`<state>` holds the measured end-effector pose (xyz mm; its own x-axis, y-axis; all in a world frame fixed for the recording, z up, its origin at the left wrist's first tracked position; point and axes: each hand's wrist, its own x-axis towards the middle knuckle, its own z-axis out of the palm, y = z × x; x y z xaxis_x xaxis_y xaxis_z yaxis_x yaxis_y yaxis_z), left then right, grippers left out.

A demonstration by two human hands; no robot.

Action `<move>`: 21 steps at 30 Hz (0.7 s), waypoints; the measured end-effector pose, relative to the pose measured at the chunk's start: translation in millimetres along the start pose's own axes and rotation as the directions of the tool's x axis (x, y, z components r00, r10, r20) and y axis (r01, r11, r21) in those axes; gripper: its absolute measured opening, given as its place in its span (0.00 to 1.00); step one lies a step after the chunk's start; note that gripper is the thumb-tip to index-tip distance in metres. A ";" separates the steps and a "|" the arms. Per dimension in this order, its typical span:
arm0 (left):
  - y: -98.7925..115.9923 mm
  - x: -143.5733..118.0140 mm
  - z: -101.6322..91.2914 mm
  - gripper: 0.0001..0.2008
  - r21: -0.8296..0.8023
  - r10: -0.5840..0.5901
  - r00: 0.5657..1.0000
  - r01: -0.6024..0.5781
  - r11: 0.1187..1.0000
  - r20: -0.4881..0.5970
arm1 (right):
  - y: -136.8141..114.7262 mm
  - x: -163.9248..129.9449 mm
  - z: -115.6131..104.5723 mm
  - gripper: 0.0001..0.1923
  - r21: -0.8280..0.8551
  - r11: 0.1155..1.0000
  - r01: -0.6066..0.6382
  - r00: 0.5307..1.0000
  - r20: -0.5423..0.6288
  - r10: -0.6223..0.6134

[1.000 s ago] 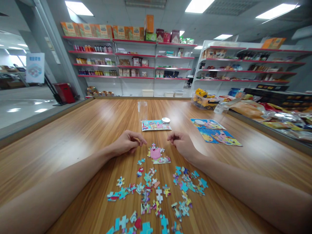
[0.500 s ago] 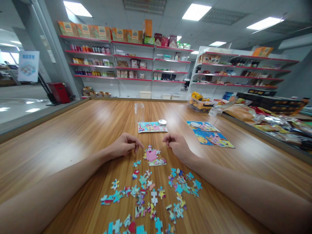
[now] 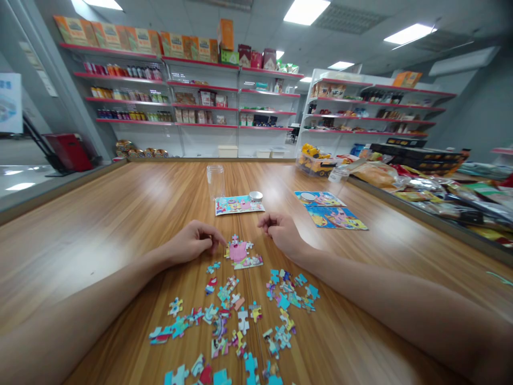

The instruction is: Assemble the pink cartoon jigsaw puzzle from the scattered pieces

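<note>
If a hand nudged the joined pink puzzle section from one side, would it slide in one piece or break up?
The joined pink puzzle section lies flat on the glossy wooden table, so it would probably slide easily. It looks thin and made of only a few interlocked pieces, so a push from one side may buckle it or split a seam. Lifted by one edge, it would likely sag apart.

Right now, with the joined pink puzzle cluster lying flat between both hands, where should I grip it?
Probably by its straight lower edge, coming from the near side. The joined pink cluster lies flat on the table, so slide fingertips under that edge and pinch low. The left hand is already near its left side; the right hand lies farther off. Lifting one corner may split the joints.
</note>
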<state>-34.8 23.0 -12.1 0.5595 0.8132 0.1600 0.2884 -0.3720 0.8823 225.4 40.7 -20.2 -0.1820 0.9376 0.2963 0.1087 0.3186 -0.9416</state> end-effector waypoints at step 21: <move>-1.7 2.0 0.6 0.17 0.068 0.023 0.999 -0.025 0.997 0.026 | -3.5 -0.9 1.5 0.15 -0.029 0.999 0.030 0.999 0.012 -0.029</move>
<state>-33.7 25.0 -13.6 0.5864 0.7923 0.1689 0.3267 -0.4221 0.8456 223.7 38.5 -17.4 -0.1965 0.9261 0.3220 0.1316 0.3503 -0.9273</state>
